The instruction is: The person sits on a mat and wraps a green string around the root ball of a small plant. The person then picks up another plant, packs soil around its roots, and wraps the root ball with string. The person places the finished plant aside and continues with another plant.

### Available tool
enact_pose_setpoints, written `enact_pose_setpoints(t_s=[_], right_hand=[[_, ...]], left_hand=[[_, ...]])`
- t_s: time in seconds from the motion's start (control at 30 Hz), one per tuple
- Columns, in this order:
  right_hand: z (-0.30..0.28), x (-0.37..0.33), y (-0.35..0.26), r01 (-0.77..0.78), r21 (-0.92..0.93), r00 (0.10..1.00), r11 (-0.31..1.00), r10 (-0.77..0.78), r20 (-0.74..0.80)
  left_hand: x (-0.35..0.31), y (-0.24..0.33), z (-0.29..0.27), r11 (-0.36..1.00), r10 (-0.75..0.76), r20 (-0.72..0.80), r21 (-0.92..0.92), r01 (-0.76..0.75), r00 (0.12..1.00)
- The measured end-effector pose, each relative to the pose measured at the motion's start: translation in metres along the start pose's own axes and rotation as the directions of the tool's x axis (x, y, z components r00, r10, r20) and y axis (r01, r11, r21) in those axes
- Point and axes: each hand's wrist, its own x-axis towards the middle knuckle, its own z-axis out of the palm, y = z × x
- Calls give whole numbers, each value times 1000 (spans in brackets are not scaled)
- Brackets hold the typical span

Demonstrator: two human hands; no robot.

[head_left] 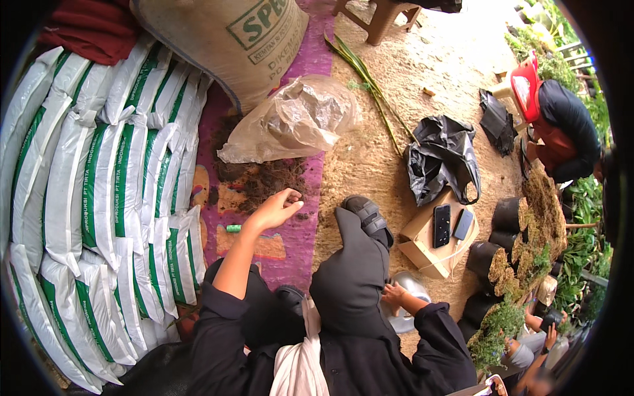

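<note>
My left hand (277, 210) reaches over the purple mat with its fingers curled in. Whether something small is in the fingertips I cannot make out. Just beyond it lies a heap of dark, fibrous soil-like material (254, 188). A small green roll (233, 228), perhaps thread, rests on the mat by my left wrist. Beside my bent right leg, my right hand (394, 296) grips the side of a silvery, rounded object (413, 289); its kind cannot be told, as my hand and sleeve cover part of it. A crumpled clear plastic bag (290, 119) sits past the heap.
White-and-green sacks (99, 178) are stacked at left, a large woven sack (231, 46) behind. A cardboard box (422, 247) carries a phone (442, 226) and power bank (463, 224). Black plastic bag (442, 158), long green stalks (373, 86), plant pots (489, 261) and other people are rightward.
</note>
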Motion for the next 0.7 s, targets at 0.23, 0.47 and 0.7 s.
enact_pose_setpoints(t_s=[0.23,0.47,0.7], right_hand=[[-57,-15,40,29,152,1000,988,-30,5],[-82,-23,79,-43,200,999,979,42,8],[-82,-16,95,-112,250,994,962,113,8]], left_hand=[[-27,2,-26,949,-14,-64,315,34,998],[-91,-8,-40,991,-26,-222,-135,-4,975],[-129,-45,-32,991,-44,-416,100,93,908]])
